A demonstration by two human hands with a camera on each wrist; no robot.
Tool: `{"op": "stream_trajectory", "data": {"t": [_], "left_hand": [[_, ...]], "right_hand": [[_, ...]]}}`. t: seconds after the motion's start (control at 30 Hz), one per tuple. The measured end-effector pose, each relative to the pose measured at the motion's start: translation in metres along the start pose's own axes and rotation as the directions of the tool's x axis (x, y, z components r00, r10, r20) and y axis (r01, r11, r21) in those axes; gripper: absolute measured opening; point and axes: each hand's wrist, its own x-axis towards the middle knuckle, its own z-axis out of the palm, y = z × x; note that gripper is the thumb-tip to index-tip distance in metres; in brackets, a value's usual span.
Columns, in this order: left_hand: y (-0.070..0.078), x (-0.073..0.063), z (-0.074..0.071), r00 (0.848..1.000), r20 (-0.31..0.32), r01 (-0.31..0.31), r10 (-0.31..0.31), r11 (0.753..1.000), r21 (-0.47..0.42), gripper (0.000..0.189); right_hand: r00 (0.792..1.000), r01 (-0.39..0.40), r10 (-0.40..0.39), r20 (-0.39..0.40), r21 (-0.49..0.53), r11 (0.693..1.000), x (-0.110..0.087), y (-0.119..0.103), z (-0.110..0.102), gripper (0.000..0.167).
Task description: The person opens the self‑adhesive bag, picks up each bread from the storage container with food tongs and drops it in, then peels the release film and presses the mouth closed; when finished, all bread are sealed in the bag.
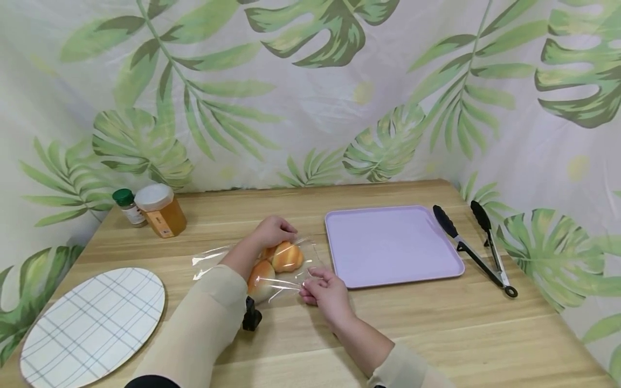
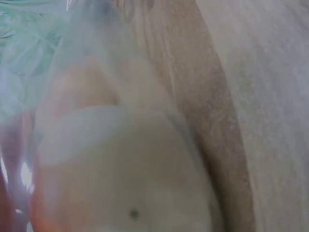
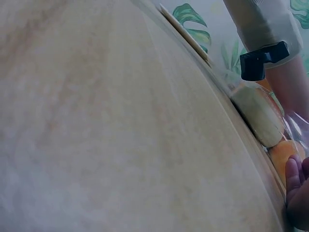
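A clear plastic bag (image 1: 306,249) lies on the table with bread in it. Inside are a ridged golden roll (image 1: 287,257) and a smoother browned bun (image 1: 261,280); another piece shows partly behind my left arm. My left hand (image 1: 273,233) reaches over the bag and pinches its far edge near the right end, fingertips pointing right. With thumb and fingers, my right hand (image 1: 327,295) pinches the near edge at the same end. Through the plastic, the left wrist view shows a pale bun (image 2: 130,169) close up and blurred.
A lilac tray (image 1: 393,248) lies right of the bag, with black-tipped tongs (image 1: 477,258) beyond it. At the left are a checked oval placemat (image 1: 92,328), an amber jar (image 1: 162,213) with a white lid, and a small green-capped bottle (image 1: 130,207). A leaf-patterned cloth hangs behind.
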Motion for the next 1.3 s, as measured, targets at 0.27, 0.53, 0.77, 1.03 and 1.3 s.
{"op": "stream_trajectory", "data": {"t": [0.27, 0.53, 0.77, 1.03, 1.3], "left_hand": [[-0.015, -0.018, -0.014, 0.996, -0.087, 0.016, -0.023, 0.996, -0.084, 0.021], [-0.019, -0.041, -0.036, 0.989, -0.135, 0.028, -0.065, 0.965, -0.261, 0.022], [-0.015, -0.069, -0.054, 0.97, -0.232, -0.036, -0.068, 0.908, -0.418, 0.029], [0.0, -0.103, -0.063, 0.919, -0.392, -0.232, -0.048, 0.737, -0.635, 0.007], [0.03, -0.136, -0.068, 0.837, -0.547, -0.437, 0.025, 0.632, -0.64, 0.02]], "right_hand": [[0.999, 0.022, -0.024, -0.036, -0.043, 0.999, 0.001, -0.004, 0.0, 0.028], [0.993, 0.065, -0.068, -0.093, -0.038, 0.997, 0.011, -0.02, -0.002, 0.026], [0.99, 0.092, -0.097, -0.106, -0.051, 0.994, 0.026, -0.046, -0.008, 0.02], [0.971, 0.232, -0.237, -0.031, -0.12, 0.965, 0.037, -0.085, -0.018, 0.02], [0.934, 0.356, -0.349, 0.073, -0.169, 0.919, 0.03, -0.123, -0.017, 0.024]]}}
